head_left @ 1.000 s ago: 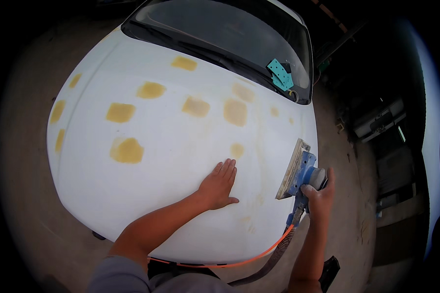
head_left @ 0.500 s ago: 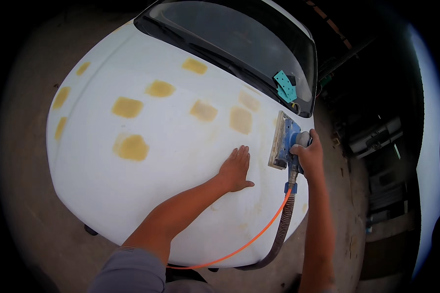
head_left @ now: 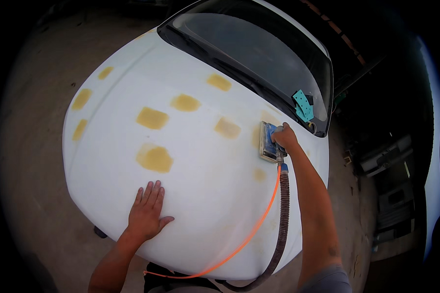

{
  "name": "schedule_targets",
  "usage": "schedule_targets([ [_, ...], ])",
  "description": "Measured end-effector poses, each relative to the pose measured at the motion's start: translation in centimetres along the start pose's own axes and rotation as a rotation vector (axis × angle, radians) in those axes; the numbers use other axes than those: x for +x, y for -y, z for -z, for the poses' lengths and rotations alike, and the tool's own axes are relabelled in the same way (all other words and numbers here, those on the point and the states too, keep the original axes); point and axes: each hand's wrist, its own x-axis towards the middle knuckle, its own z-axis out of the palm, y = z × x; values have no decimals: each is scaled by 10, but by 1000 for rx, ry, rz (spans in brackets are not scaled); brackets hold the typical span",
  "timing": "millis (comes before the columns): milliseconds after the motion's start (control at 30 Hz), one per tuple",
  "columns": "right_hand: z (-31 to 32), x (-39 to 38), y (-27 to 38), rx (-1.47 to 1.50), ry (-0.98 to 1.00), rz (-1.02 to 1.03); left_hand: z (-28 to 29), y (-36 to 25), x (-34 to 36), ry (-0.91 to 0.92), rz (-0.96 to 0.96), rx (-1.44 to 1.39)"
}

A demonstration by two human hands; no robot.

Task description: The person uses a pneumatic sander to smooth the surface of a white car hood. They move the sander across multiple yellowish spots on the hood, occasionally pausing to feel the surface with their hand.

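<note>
A white car hood point(head_left: 200, 195) spreads out before me, marked with several yellow filler patches point(head_left: 152, 118). My right hand point(head_left: 285, 137) is wrapped round a blue air sander point(head_left: 269, 140), whose rectangular pad lies on the hood over part of a faded patch. An orange air line point(head_left: 254, 228) and a dark ribbed dust hose point(head_left: 284, 219) trail from the sander toward me. My left hand point(head_left: 147, 211) rests on the hood with fingers stretched out, just below a large yellow patch point(head_left: 154, 158); nothing is in it.
Green perforated sanding sheets point(head_left: 304, 105) lie at the base of the windshield point(head_left: 244, 44). Wiper arms point(head_left: 215, 63) run along the hood's far edge. Concrete floor point(head_left: 34, 146) surrounds the car, with stacked items point(head_left: 393, 195) at the right.
The sander has come down from a tilted position onto the hood, farther left. My left hand has moved left and nearer to me. The view has shifted, so the car sits more to the right.
</note>
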Motion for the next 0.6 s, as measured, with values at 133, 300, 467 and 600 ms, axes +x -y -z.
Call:
schedule_targets([
  [133,-7,13,9,-202,-49,85,23,175,-23,-317,461,149],
  [300,-9,26,28,-204,19,103,29,232,13,-389,829,141],
  [467,-22,18,25,-253,-7,158,32,236,37,-437,960,140],
  [600,-6,63,19,-234,-1,35,28,243,34,-483,946,104],
])
